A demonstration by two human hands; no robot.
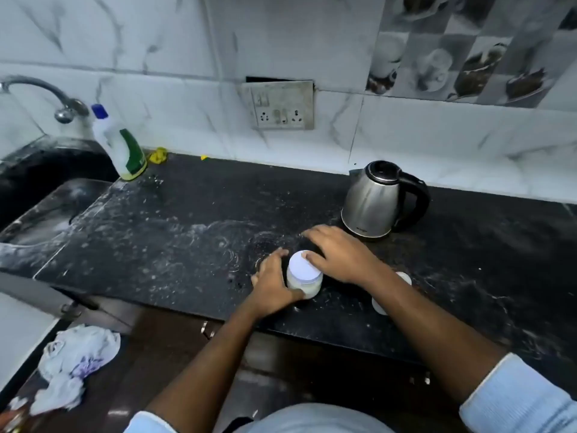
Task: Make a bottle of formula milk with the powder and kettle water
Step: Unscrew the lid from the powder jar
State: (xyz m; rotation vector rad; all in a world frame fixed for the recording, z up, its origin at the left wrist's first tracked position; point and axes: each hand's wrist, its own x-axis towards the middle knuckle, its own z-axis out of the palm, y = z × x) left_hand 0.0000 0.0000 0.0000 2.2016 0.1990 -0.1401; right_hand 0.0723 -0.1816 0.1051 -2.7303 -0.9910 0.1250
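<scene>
Black, white-flecked stone is forming the tabletop [193, 214], which is being bordered on the left by a dark sunken sink [37, 207]. A brushed steel electric kettle with a black handle [379, 201] is being carried upright at the tabletop's back right, near the wall and apart from both hands. A tilted white plastic detergent bottle with a green label and blue cap [120, 142] is being carried at the sink's far corner. A crumpled white cloth [75, 364] is being seen lying below the tabletop's front edge, on the left. Near that front edge, a small clear jar with a flat white lid [304, 276], pale contents showing inside, is being gripped round its side by the left hand [273, 276], fingers curled about it. The lid's rim is being touched by the thumb of the right hand [338, 257], whose fingers are being held spread and fairly straight beyond the jar. A white round object [379, 304] is being largely hidden beneath the right forearm.
</scene>
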